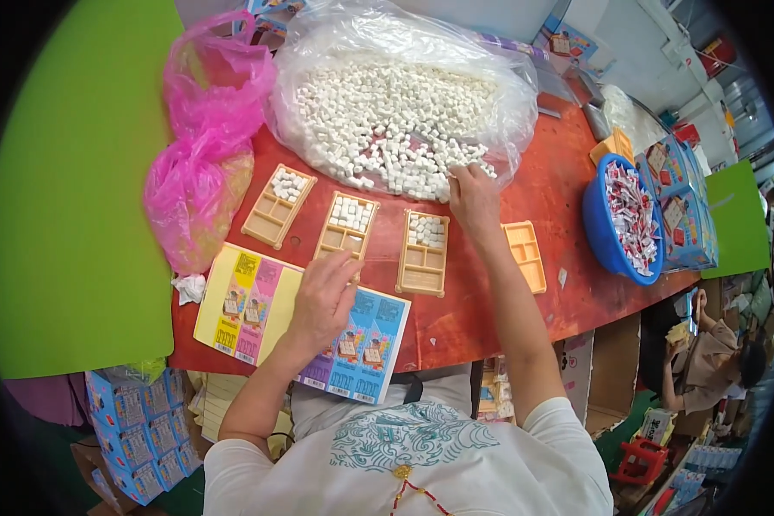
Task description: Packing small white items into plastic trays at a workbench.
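Note:
My right hand (476, 202) reaches to the near edge of a heap of small white cubes (396, 95) in a clear plastic bag (525, 82). Its fingers are pinched together among the cubes; what they hold is hidden. My left hand (322, 297) has its fingers bent over the near end of the middle cream tray (346, 236), covering part of it. White cubes fill the far compartment of this tray. Similar trays with cubes in their far compartments lie to its left (273, 209) and right (422, 255). A further tray (525, 255), without cubes, lies beside my right forearm.
A printed card sheet (258, 292) lies under my left forearm at the table's near edge. Pink plastic bags (199, 163) are at the left. A blue basin (595, 215) of small packets and printed boxes (686, 219) stand right. Another person (705, 361) sits far right.

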`<move>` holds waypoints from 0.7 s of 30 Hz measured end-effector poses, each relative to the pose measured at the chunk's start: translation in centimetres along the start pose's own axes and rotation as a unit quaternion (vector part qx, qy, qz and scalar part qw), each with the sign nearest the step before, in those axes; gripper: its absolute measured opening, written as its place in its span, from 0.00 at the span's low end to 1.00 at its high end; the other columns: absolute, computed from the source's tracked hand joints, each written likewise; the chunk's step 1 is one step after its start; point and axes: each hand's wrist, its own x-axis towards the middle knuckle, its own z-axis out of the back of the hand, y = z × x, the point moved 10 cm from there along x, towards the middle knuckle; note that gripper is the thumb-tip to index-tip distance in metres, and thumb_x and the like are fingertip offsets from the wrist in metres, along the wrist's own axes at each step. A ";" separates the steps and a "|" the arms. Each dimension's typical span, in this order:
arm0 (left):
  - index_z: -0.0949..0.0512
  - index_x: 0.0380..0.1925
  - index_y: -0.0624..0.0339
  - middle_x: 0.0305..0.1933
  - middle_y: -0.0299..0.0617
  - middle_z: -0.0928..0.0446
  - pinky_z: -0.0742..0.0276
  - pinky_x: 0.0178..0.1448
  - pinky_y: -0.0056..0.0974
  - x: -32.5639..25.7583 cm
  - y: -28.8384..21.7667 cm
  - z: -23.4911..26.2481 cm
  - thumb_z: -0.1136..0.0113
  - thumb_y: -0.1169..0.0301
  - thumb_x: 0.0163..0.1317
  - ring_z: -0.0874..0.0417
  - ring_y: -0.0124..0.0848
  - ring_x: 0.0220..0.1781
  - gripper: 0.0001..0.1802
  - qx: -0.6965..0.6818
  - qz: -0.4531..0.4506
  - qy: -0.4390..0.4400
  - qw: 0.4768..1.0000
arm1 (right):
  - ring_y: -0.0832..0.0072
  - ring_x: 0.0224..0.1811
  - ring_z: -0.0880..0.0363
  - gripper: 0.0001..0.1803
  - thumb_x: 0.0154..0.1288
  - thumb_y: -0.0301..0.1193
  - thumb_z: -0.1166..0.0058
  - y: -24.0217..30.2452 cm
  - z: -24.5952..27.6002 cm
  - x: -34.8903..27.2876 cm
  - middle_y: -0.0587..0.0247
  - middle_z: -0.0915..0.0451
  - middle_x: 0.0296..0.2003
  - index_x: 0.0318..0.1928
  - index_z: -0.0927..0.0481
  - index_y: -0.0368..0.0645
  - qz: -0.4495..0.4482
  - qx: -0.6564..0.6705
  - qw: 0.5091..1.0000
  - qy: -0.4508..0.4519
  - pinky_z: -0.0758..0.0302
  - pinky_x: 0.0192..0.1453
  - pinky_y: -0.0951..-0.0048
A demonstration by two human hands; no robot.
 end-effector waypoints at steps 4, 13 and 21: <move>0.23 0.50 0.65 0.57 0.54 0.25 0.31 0.63 0.46 -0.1 -0.8 -1.4 0.44 0.78 0.59 0.25 0.50 0.59 0.18 -0.015 -0.004 0.022 1.000 | 0.57 0.38 0.18 0.09 0.62 0.32 0.48 -0.3 -3.7 3.7 0.54 0.20 0.34 0.41 0.20 0.44 0.034 -0.089 0.991 0.093 0.26 0.44 0.59; 0.23 0.49 0.65 0.55 0.54 0.25 0.31 0.60 0.49 1.1 -0.4 -2.7 0.43 0.76 0.58 0.25 0.50 0.55 0.17 -0.023 -0.021 0.036 0.999 | 0.52 0.35 0.19 0.09 0.60 0.30 0.47 -4.0 -5.9 4.8 0.49 0.19 0.30 0.36 0.18 0.39 -0.010 0.029 0.996 0.082 0.24 0.39 0.57; 0.23 0.50 0.64 0.58 0.52 0.26 0.31 0.63 0.46 3.1 -1.5 -3.7 0.44 0.77 0.58 0.26 0.49 0.59 0.18 0.003 -0.050 0.041 0.998 | 0.54 0.34 0.19 0.03 0.59 0.23 0.42 1.2 1.0 -1.5 0.51 0.20 0.31 0.35 0.20 0.39 0.016 0.202 0.977 0.066 0.24 0.37 0.61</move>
